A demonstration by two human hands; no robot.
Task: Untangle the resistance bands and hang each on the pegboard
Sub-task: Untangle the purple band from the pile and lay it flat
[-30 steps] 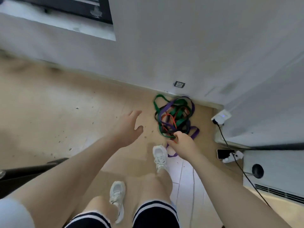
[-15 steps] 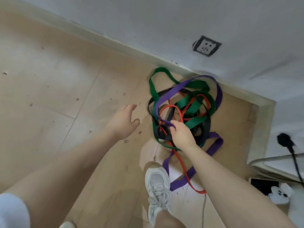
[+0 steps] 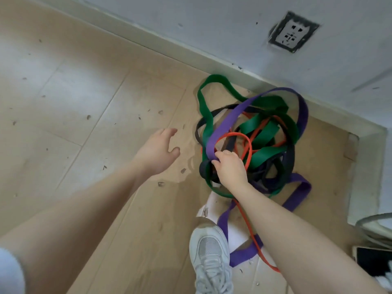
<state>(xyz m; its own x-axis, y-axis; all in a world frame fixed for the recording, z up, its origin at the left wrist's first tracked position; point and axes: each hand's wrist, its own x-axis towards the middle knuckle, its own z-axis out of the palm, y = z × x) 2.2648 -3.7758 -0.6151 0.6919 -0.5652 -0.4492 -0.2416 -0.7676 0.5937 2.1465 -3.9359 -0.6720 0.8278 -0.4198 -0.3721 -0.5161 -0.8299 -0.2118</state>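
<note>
Down on the floor [image 3: 89,85], in the corner by the wall [image 3: 212,24], sits the pile of resistance bands, all knotted up w/ each other. The purple band [image 3: 230,120] arcs over the top of the heap and trails out toward the near side, passing beside a white sneaker [image 3: 209,251]. The green band [image 3: 209,115] loops out toward the skirting on the left of the pile, w/ more green folded through the middle. The red band [image 3: 249,149], the thinnest, curls over the centre and runs back under the right forearm. A black band [image 3: 289,158] threads round the lower part, mostly buried.

The right hand [image 3: 230,168] is down in the tangle, fingers curled over the purple band where it crosses the heap's left edge. It looks like a pinch on that strip alone, tho the fingertips are tucked under, so I can't say if any other strand is caught in there too. The left hand [image 3: 158,151] hangs just left of the pile, palm down, fingers loose and spread, thumb out, holding nothing and not touching the bands.

Up on the wall above the pile there's a socket [image 3: 293,32]. At the far right edge, a dark phone-like slab [image 3: 371,262] lies on the floor, partly cut off.
</note>
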